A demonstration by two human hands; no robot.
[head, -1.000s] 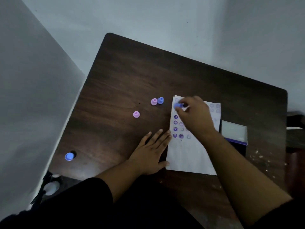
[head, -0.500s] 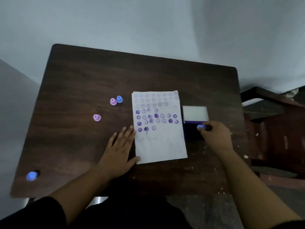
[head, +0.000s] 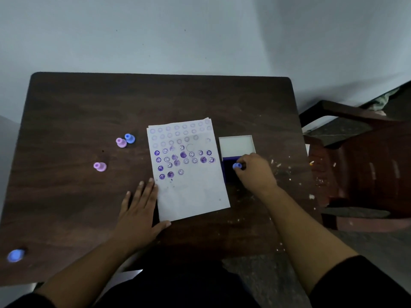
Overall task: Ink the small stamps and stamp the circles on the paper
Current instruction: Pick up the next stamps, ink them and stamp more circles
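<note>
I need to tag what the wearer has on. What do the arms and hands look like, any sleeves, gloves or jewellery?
Both forearms are bare; dark, seemingly black sleeves end near the elbows. The left hand and right hand show no gloves, rings or watch.

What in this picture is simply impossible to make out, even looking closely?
Head view only:
- Stamp face of the blue stamp: pointed down at the ink pad and covered by the right hand, so contact cannot be told.
- Most of the ink pad: hidden under that hand.
- Top rows of circles on the paper: too faint and small to read.
- Blue stamp at the table corner: blurred.
</note>
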